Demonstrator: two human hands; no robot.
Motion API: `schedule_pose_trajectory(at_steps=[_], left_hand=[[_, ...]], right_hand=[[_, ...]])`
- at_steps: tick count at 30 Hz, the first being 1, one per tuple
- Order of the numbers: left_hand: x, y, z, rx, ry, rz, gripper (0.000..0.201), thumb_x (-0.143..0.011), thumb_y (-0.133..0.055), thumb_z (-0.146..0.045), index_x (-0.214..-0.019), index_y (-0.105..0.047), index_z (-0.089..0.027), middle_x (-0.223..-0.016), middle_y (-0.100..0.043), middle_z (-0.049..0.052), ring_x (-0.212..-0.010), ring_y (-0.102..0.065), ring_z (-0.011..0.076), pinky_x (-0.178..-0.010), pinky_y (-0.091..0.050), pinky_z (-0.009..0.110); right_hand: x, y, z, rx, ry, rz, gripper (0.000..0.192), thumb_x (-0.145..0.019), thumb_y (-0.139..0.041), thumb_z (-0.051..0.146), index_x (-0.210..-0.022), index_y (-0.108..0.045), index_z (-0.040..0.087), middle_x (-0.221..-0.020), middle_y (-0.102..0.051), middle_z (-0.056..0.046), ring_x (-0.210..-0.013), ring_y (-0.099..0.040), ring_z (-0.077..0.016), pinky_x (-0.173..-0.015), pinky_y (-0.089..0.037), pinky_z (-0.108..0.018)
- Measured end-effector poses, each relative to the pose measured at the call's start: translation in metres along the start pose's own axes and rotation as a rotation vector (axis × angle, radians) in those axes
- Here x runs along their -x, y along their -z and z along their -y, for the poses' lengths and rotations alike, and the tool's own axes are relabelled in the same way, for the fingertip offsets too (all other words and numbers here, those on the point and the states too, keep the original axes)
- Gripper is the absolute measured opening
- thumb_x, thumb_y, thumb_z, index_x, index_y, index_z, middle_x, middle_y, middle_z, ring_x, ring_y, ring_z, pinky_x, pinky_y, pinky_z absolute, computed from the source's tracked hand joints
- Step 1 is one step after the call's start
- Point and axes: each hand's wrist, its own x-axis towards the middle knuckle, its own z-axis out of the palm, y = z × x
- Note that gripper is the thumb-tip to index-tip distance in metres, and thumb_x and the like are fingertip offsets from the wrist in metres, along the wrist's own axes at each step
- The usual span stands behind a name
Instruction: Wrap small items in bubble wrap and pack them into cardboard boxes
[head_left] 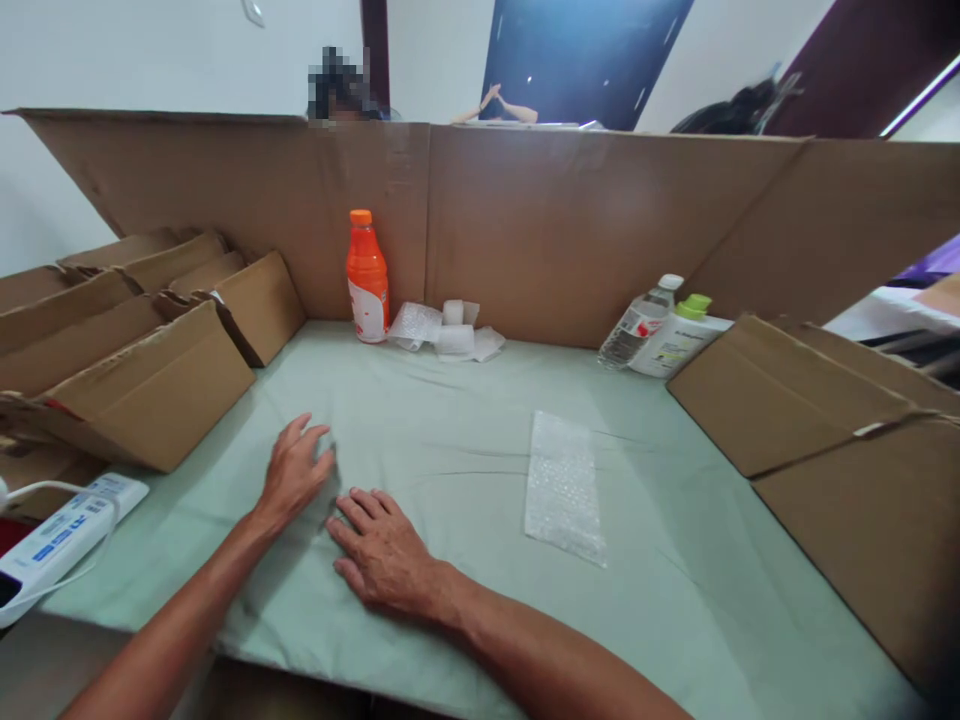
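Note:
My left hand (295,468) hovers just over the pale green tablecloth (465,430), fingers loosely curved and apart, holding nothing. Close to its right, my right hand (382,548) lies palm down on the cloth with its fingers spread. A flat sheet of bubble wrap (564,490) rests to the right of both hands, touched by neither. Toward the back stand an orange bottle (367,280) with an orange cap and, beside it, a small heap of crumpled clear and white wrapping (450,332).
Cardboard boxes (142,385) line the left side, with a white power strip (71,535) and cable before them. At back right, a clear water bottle (637,328) leans beside a white green-capped bottle (679,343). Cardboard (810,400) flanks the right; a cardboard wall (562,230) closes the back, people behind.

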Motion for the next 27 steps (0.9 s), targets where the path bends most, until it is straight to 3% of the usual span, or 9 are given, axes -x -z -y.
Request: schedule_pose_trajectory(at_steps=[5,11,14,17,20,24,27], left_hand=[[-0.054,-0.036,-0.047,0.032,-0.173,0.127,0.038,-0.084,-0.054,-0.031,-0.118,-0.066,-0.019,-0.143,-0.053,0.014,-0.133,-0.049,0.0293,-0.114,-0.038,0.045],[-0.082,-0.071,-0.075,0.029,-0.31,0.291,0.042,-0.088,-0.057,-0.04,-0.125,-0.063,-0.021,-0.147,-0.052,0.013,-0.138,-0.045,0.0297,-0.115,-0.034,0.047],[-0.075,-0.078,-0.083,0.019,-0.344,0.345,0.048,-0.09,-0.055,-0.043,-0.133,-0.058,-0.021,-0.151,-0.049,0.014,-0.144,-0.037,0.0322,-0.118,-0.025,0.051],[-0.059,-0.078,-0.091,0.014,-0.371,0.388,0.053,-0.092,-0.051,-0.046,-0.139,-0.054,-0.02,-0.155,-0.043,0.016,-0.148,-0.031,0.0345,-0.12,-0.019,0.055],[-0.038,-0.073,-0.105,0.012,-0.408,0.423,0.057,-0.092,-0.052,-0.047,-0.142,-0.052,-0.02,-0.156,-0.041,0.017,-0.149,-0.03,0.0345,-0.121,-0.017,0.054],[-0.011,-0.066,-0.124,0.03,-0.5,0.456,0.059,-0.092,-0.055,-0.049,-0.144,-0.051,-0.021,-0.157,-0.04,0.017,-0.149,-0.031,0.0347,-0.121,-0.017,0.055],[0.001,-0.062,-0.136,0.032,-0.586,0.482,0.063,-0.093,-0.053,-0.053,-0.145,-0.048,-0.02,-0.158,-0.038,0.018,-0.148,-0.031,0.0354,-0.12,-0.018,0.057]], right_hand=[[0.0,0.006,0.004,0.011,0.046,0.015,0.041,-0.094,-0.058,0.04,-0.127,-0.056,0.016,-0.144,-0.053,-0.013,-0.133,-0.043,-0.0278,-0.112,-0.035,-0.045],[0.008,0.011,0.023,0.025,0.344,0.066,0.042,-0.096,-0.053,0.045,-0.129,-0.056,0.02,-0.144,-0.055,-0.005,-0.133,-0.044,-0.0212,-0.114,-0.035,-0.039],[0.01,0.013,0.032,0.025,0.511,0.099,0.041,-0.096,-0.053,0.046,-0.128,-0.06,0.022,-0.145,-0.055,-0.001,-0.135,-0.043,-0.0194,-0.113,-0.037,-0.035],[0.008,0.008,0.035,-0.002,0.614,0.154,0.026,-0.096,-0.055,0.038,-0.114,-0.069,0.025,-0.145,-0.056,0.001,-0.138,-0.043,-0.0192,-0.115,-0.034,-0.034],[0.004,-0.001,0.032,-0.261,0.625,0.269,0.014,-0.092,-0.061,0.022,-0.093,-0.074,0.026,-0.134,-0.066,0.003,-0.135,-0.049,-0.0149,-0.116,-0.032,-0.028],[0.005,0.002,0.025,-0.797,0.412,0.59,0.014,-0.081,-0.075,0.019,-0.092,-0.076,0.027,-0.111,-0.076,0.005,-0.112,-0.068,-0.0133,-0.096,-0.048,-0.02],[0.007,0.02,0.017,-0.875,0.299,0.687,0.025,-0.076,-0.082,0.031,-0.1,-0.077,0.028,-0.104,-0.078,0.005,-0.099,-0.074,-0.0163,-0.082,-0.054,-0.021]])
